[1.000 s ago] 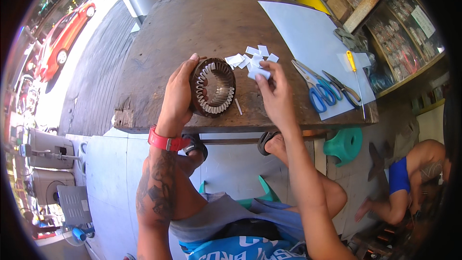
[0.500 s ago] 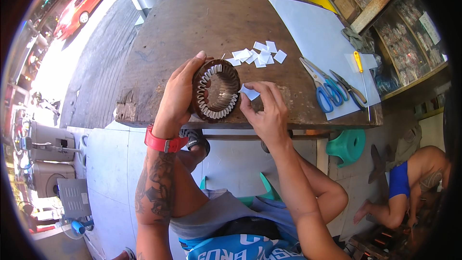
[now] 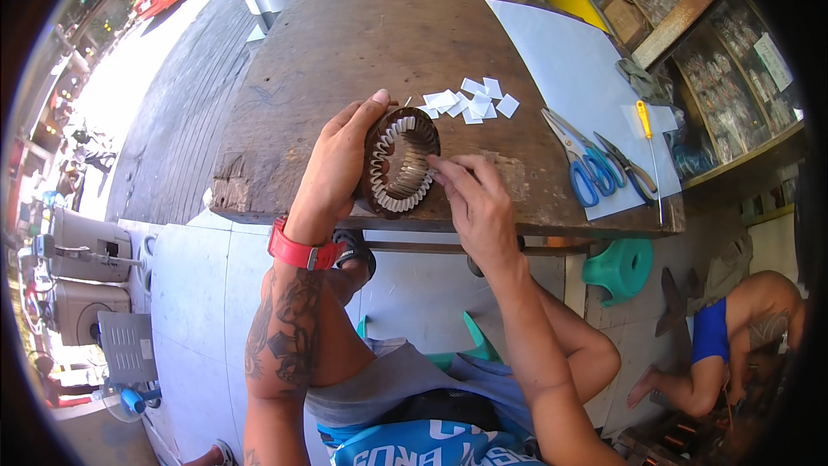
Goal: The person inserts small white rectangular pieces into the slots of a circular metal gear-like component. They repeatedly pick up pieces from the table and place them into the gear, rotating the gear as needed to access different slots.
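Observation:
My left hand (image 3: pixel 335 155) is wrapped round the outside of a dark motor stator core (image 3: pixel 416 174), a metal ring tilted up so its bore shows. White folded paper liners (image 3: pixel 378 169) line many of its slots; along the upper right part the slots look bare. At the ring's right rim, the thumb and fingers of my right hand (image 3: pixel 483 207) are pinched together. Whatever they hold is hidden. Beyond the ring lies a loose pile of small white paper pieces (image 3: pixel 479 109) on the wooden table (image 3: pixel 345 34).
On the right, scissors with blue handles (image 3: pixel 588 174), dark-jawed pliers (image 3: pixel 628 168) and a yellow-handled screwdriver (image 3: pixel 643 121) rest on a large white sheet (image 3: pixel 561 60). A green stool (image 3: pixel 623 269) stands below the table edge. Another person (image 3: pixel 733 332) crouches at lower right.
The white paper piece pinched in my right hand has gone from sight at the stator's rim. My right fingers have closed in against the ring, which appears slightly farther right.

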{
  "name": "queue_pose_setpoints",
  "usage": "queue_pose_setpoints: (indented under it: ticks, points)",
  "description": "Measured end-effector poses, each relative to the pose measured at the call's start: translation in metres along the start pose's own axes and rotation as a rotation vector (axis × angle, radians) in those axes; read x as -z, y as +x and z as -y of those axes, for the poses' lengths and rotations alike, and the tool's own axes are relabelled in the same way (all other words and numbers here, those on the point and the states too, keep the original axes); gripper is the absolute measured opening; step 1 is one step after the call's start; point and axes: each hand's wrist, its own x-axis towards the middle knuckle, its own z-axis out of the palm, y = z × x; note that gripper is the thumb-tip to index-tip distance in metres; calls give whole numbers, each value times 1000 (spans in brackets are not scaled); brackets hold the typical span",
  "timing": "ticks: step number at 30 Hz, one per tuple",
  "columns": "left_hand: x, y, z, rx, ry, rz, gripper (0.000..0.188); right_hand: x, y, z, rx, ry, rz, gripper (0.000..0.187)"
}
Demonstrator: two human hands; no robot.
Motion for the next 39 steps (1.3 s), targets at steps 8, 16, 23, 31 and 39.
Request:
queue_pose_setpoints:
  ticks: [8,16,23,31,39]
  points:
    - [1,2,0,-2,-31,-20,45,2,4,2,-25,49,-27,34]
    - [0,0,0,-9,-13,-13,44,-3,0,-1,-101,29,-50,38]
    - [0,-2,0,-17,-19,-24,43,-16,-21,-1,-79,0,-182,33]
    - [1,5,5,-20,-37,-33,43,-16,-22,4,-116,-119,-18,33]
    - [19,9,7,58,-100,72,43,4,-8,-14,-202,-24,-60,33]
